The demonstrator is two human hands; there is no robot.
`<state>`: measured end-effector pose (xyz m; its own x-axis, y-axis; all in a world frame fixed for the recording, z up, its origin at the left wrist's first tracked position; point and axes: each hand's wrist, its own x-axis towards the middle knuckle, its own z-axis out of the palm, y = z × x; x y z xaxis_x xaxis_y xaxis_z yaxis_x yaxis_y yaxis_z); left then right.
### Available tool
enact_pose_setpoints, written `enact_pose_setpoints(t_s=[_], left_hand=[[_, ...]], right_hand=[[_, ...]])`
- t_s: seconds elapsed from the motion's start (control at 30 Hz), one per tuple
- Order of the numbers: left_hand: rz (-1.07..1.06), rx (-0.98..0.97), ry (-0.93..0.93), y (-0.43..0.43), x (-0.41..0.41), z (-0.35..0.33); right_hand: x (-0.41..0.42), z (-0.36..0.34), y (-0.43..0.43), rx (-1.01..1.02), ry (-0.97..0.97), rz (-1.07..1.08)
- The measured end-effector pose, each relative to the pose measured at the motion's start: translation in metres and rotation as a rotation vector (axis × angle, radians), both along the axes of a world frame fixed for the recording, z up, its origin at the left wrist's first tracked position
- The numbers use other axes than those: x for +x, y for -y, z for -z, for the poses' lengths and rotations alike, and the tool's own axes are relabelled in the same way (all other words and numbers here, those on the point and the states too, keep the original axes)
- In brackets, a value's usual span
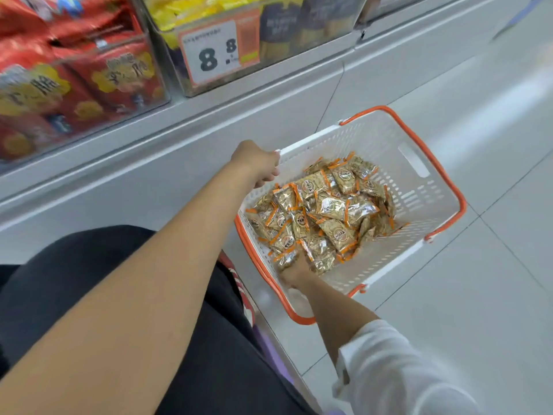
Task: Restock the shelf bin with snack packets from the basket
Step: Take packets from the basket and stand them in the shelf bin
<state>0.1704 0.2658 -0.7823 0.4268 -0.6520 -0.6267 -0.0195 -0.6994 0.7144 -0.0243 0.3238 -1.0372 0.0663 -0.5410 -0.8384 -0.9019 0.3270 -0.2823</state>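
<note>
Right hand (294, 272): reached into the basket's near corner, fingers dug into the snack packets (321, 211); grip not clear.
Left hand (258, 163): fingers curled tight on the basket (419, 187) rim, shelf side.
Packets: heaped just past the right hand.
Shelf bin (209, 40): up high, far left.

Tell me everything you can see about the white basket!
The basket is white plastic with slotted walls and two orange handles folded down along its rim. It sits on the pale tiled floor beside the shelf base. Small golden snack packets lie heaped inside. The left hand grips its rim; the right hand reaches into the packets.
</note>
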Motion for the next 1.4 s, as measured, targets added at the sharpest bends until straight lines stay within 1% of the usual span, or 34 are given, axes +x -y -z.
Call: enact_pose_setpoints(t_s=[0.03,0.07,0.13,0.2,0.23,0.3,0.37,0.4,0.47,0.53,0.6,0.63,0.67,0.73,0.77,0.8,0.83,0.87,0.9,0.93,0.97,1.0,1.13,1.2,1.3,1.4], left_hand=[[0.008,0.007,-0.005,0.0,0.0,0.0],[0.018,0.009,-0.008,0.001,-0.002,-0.001],[0.039,0.002,-0.012,0.002,-0.005,-0.002],[0.054,-0.006,-0.01,0.004,-0.008,-0.004],[0.062,-0.008,-0.007,0.004,-0.008,-0.004],[0.08,0.007,0.001,0.004,-0.009,-0.003],[0.087,0.048,0.008,0.002,-0.009,0.0],[0.085,0.076,0.005,0.0,-0.008,0.002],[0.062,0.137,-0.027,-0.006,-0.007,0.005],[0.05,0.193,-0.113,-0.013,-0.005,0.007],[0.021,0.199,-0.258,-0.017,-0.004,0.006],[-0.004,0.174,-0.312,-0.018,-0.005,0.004],[-0.031,0.146,-0.327,-0.019,-0.005,0.003],[-0.078,0.109,-0.288,-0.021,-0.005,0.001],[-0.092,0.091,-0.278,-0.023,-0.004,-0.002],[-0.099,0.071,-0.275,-0.025,-0.003,-0.005],[-0.101,0.056,-0.268,-0.028,-0.003,-0.009],[-0.103,0.041,-0.257,-0.03,-0.002,-0.012],[-0.098,0.024,-0.245,-0.032,-0.003,-0.016],[-0.081,-0.001,-0.238,-0.034,-0.004,-0.021],[-0.058,-0.031,-0.241,-0.035,-0.006,-0.025],[-0.042,-0.065,-0.248,-0.035,-0.008,-0.03],[0.01,-0.193,-0.281,-0.039,-0.01,-0.058],[0.025,-0.248,-0.255,-0.041,-0.003,-0.074],[0.068,-0.309,-0.142,-0.045,0.014,-0.105],[0.097,-0.398,-0.002,-0.05,0.036,-0.153]], right_hand=[[0.001,-0.006,0.001,-0.034,0.0,-0.018],[0.0,-0.008,0.002,-0.016,0.003,-0.045],[-0.002,-0.013,0.007,0.065,-0.029,-0.194],[-0.004,-0.021,0.011,0.057,-0.075,-0.321],[-0.005,-0.024,0.015,0.022,-0.079,-0.314],[-0.005,-0.039,0.026,-0.072,0.006,-0.221],[-0.003,-0.063,0.039,-0.232,0.11,-0.14],[0.0,-0.078,0.045,-0.348,0.161,-0.137],[0.006,-0.108,0.052,-0.617,0.239,-0.197],[0.014,-0.132,0.056,-0.849,0.329,-0.258],[0.02,-0.154,0.059,-1.03,0.479,-0.36],[0.022,-0.161,0.061,-1.104,0.537,-0.429],[0.023,-0.167,0.063,-1.153,0.58,-0.477],[0.023,-0.179,0.068,-1.177,0.562,-0.483],[0.023,-0.184,0.071,-1.169,0.551,-0.431],[0.024,-0.191,0.073,-1.094,0.579,-0.306],[0.026,-0.198,0.077,-0.937,0.648,-0.088],[0.031,-0.21,0.08,-0.711,0.752,0.163],[0.034,-0.221,0.085,-0.469,0.854,0.36],[0.036,-0.231,0.091,-0.265,0.92,0.451],[0.036,-0.241,0.096,-0.136,0.945,0.439],[0.036,-0.25,0.099,-0.082,0.966,0.411],[0.031,-0.28,0.108,-0.049,1.09,0.414],[0.036,-0.3,0.109,-0.039,1.116,0.384],[0.059,-0.34,0.108,-0.101,1.104,0.277],[0.09,-0.39,0.108,-0.256,1.1,0.153]])
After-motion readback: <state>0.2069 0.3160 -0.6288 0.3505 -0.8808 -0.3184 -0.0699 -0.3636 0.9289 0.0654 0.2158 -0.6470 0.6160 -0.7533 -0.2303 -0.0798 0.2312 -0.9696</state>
